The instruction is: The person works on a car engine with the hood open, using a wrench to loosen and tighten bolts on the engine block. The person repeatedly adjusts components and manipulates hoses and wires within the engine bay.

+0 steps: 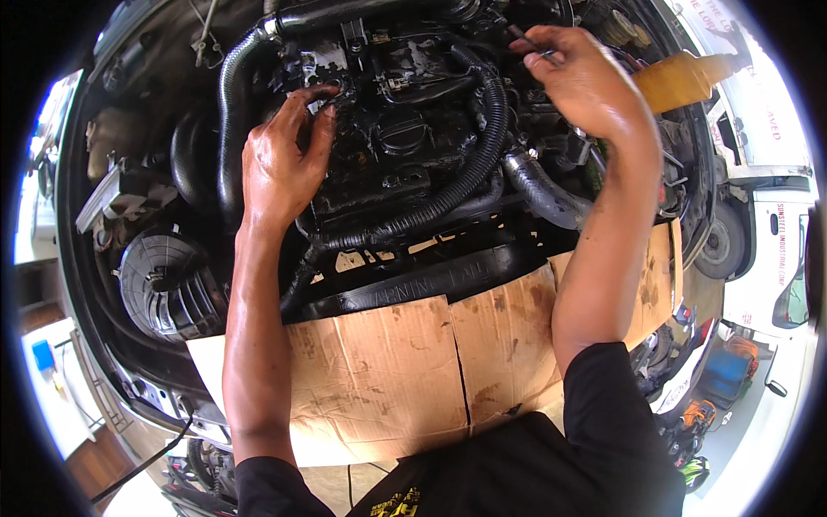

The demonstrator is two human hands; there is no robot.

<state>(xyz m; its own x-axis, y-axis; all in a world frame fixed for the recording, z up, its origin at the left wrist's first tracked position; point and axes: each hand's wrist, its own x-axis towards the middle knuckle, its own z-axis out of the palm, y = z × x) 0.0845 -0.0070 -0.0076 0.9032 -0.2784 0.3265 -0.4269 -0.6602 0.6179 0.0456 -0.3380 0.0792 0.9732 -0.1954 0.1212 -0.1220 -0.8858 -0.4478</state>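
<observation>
I have both hands over a greasy black engine [379,146]. My left hand [280,155] is at a small black fitting [343,93] left of the round cap [402,130], thumb and index finger bent onto it; what they grip is hidden. My right hand [577,82], higher at the upper right, is closed on a thin dark tool [521,37]. A ribbed hose [448,194] curves between and below my hands.
Stained cardboard [370,370] covers the front edge below my forearms. A ribbed plastic housing [172,284] sits left. A bottle of yellow liquid [676,82] stands right of my right hand. A white vehicle [758,267] is at the far right.
</observation>
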